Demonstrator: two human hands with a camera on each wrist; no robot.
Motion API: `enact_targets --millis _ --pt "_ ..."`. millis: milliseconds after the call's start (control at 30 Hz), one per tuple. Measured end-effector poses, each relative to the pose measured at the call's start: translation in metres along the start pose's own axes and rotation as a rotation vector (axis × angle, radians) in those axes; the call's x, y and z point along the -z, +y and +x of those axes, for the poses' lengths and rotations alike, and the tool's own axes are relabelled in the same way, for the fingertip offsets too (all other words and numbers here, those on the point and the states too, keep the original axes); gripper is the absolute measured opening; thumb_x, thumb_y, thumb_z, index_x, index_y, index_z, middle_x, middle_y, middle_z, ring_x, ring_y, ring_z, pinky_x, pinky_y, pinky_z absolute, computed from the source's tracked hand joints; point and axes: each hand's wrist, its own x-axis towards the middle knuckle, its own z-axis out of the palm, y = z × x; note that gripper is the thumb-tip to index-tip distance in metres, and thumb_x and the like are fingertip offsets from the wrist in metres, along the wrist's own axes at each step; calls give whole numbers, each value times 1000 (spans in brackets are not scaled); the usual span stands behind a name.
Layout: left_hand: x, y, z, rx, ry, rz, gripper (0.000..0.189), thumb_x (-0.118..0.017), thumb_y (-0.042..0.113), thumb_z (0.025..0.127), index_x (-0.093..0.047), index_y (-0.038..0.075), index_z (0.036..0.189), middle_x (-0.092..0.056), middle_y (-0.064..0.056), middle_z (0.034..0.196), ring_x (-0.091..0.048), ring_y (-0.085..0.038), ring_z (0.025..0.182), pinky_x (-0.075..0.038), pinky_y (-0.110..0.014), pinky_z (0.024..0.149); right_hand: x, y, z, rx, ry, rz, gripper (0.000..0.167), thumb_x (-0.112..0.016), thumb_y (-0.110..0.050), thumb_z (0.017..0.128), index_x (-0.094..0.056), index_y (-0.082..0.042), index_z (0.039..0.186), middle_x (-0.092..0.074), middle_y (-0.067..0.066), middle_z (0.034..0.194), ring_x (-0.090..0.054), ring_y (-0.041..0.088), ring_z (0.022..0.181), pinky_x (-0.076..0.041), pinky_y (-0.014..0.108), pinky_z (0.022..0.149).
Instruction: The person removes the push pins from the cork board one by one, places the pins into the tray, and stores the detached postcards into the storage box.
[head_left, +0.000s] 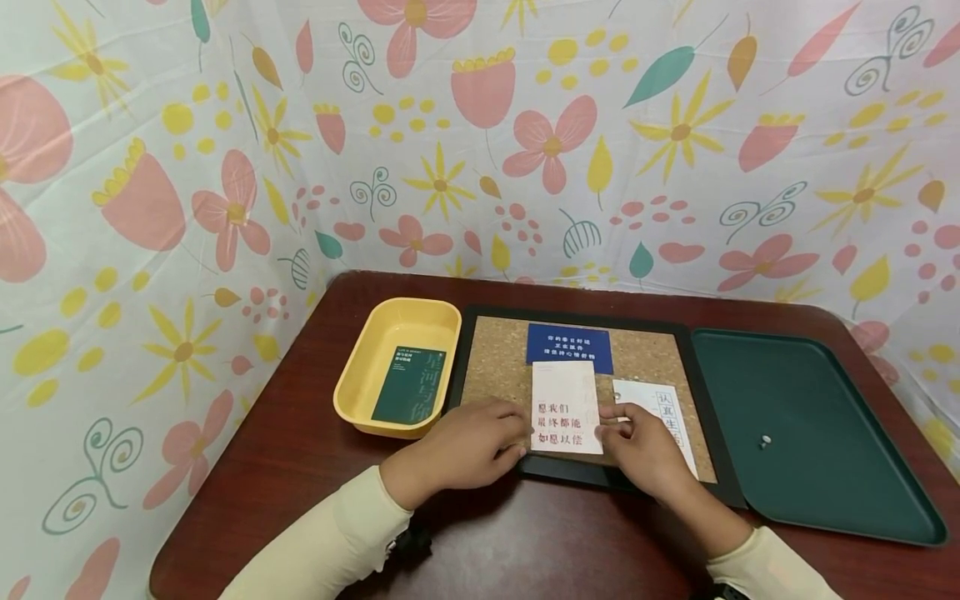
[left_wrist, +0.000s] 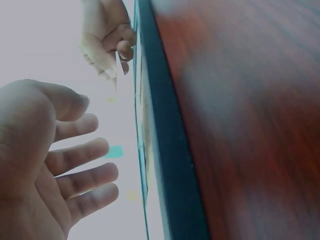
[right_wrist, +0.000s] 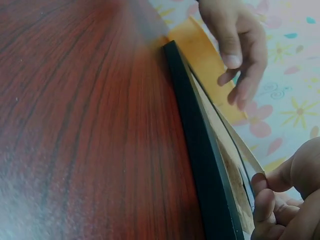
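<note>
A cream card [head_left: 564, 392] with red Chinese characters is over the cork board [head_left: 491, 354], overlapping the bottom of a blue card [head_left: 568, 343]. My right hand [head_left: 647, 446] pinches the cream card's right edge between thumb and finger; in the right wrist view that edge is tilted up off the board. By the card's left edge is my left hand [head_left: 476, 442]. In the left wrist view this left hand [left_wrist: 55, 160] has loosely spread fingers with nothing between them. A white card [head_left: 663, 400] with characters lies on the board, partly hidden behind my right hand.
Left of the board stands a yellow basket [head_left: 352, 371] with a dark green card [head_left: 408, 385] inside. A dark green tray [head_left: 810, 392] is at the right, with small pins [head_left: 765, 441] on it. The board's black frame [head_left: 723, 450] borders the cork. A flowered curtain hangs behind.
</note>
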Motion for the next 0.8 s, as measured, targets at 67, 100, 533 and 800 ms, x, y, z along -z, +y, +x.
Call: enact_targets --millis 67,100,533,800 --pt "4 -1 0 5 36 -20 14 -63 31 102 -73 22 107 -66 6 121 -61 -13 114 -47 -31 101 -1 0 0 -9 4 9 32 -63 -10 99 -60 4 128 -74 15 106 -65 16 82 -49 27 63" --pt "6 -1 0 10 51 -24 14 -63 30 102 -73 21 107 -67 6 120 -61 -13 114 -47 -31 100 -1 0 0 -15 4 13 33 -63 -11 100 -60 3 129 -74 15 107 -65 17 83 -48 27 63" --pt "29 -19 -14 243 366 -79 20 -67 16 96 -74 12 114 -65 -5 128 -60 -24 119 -52 -43 94 -1 4 1 -54 23 32 34 -62 -14 101 -57 1 131 -73 11 98 -54 17 68 -41 29 54" --pt "40 -36 -25 379 471 -79 18 -67 13 97 -75 9 112 -65 -11 128 -60 -32 117 -50 -49 95 0 5 0 -61 14 48 34 -62 -14 101 -56 1 131 -71 8 90 -50 15 62 -40 29 52"
